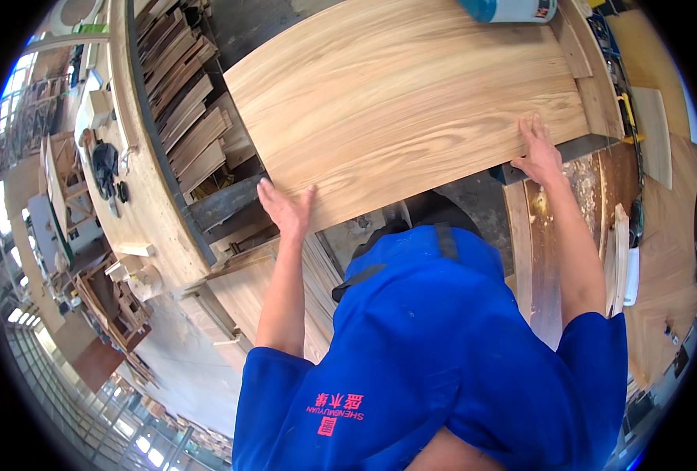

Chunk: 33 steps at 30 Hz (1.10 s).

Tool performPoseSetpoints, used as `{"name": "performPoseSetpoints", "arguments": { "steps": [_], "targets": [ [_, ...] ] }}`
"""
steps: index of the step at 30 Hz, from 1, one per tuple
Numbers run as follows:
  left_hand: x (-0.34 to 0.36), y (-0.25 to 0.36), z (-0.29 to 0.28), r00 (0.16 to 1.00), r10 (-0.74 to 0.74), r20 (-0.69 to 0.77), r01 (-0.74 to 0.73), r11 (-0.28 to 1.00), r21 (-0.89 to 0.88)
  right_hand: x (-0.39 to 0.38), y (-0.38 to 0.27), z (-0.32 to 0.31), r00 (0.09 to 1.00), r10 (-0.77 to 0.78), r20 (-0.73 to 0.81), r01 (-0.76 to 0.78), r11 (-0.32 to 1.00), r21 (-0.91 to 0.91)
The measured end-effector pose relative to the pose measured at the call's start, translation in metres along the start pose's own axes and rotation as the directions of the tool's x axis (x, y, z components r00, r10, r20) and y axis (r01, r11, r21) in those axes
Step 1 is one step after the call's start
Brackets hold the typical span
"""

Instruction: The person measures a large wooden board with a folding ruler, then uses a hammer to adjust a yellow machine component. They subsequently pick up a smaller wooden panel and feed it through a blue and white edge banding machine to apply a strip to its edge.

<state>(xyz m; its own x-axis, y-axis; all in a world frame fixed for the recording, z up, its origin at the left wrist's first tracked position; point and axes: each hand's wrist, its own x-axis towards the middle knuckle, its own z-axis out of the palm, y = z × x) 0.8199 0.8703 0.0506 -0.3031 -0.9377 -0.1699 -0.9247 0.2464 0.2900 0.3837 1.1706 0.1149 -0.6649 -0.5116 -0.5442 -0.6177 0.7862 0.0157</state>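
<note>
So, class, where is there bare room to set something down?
Widest: the middle of the wooden panel, between the blue container toward its far right and the left hand and right hand near its front edge. Smaller: the left-side bench, between the black item and wood block. Crowded: left of the panel, where wood strips lie piled.

I have my left hand (288, 213) at the near left corner of the board (411, 102), thumb parted from outstretched fingers; the left forearm (282, 298) runs almost straight toward that corner. My right hand (541, 155) lies near the board's right end, fingers splayed on its face; the right forearm (578, 251) slants inward toward its near edge.
</note>
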Motion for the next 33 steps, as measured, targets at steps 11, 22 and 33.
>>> {"name": "performPoseSetpoints", "arguments": {
  "steps": [11,22,33],
  "targets": [
    [-0.043,0.13,-0.001,0.692,0.555,0.461,-0.633,0.774,0.018,0.037,-0.024,-0.031,0.999,-0.031,-0.023,0.032,0.999,0.017],
    [-0.004,0.141,0.021,0.741,0.597,0.309,-0.657,0.74,0.145,0.073,-0.033,-0.038,0.988,-0.088,-0.124,0.098,0.992,0.077],
    [0.081,0.117,-0.002,0.826,0.507,0.245,-0.55,0.82,0.156,0.033,-0.057,0.001,0.998,-0.039,-0.055,0.048,0.983,0.176]
  ]
}}
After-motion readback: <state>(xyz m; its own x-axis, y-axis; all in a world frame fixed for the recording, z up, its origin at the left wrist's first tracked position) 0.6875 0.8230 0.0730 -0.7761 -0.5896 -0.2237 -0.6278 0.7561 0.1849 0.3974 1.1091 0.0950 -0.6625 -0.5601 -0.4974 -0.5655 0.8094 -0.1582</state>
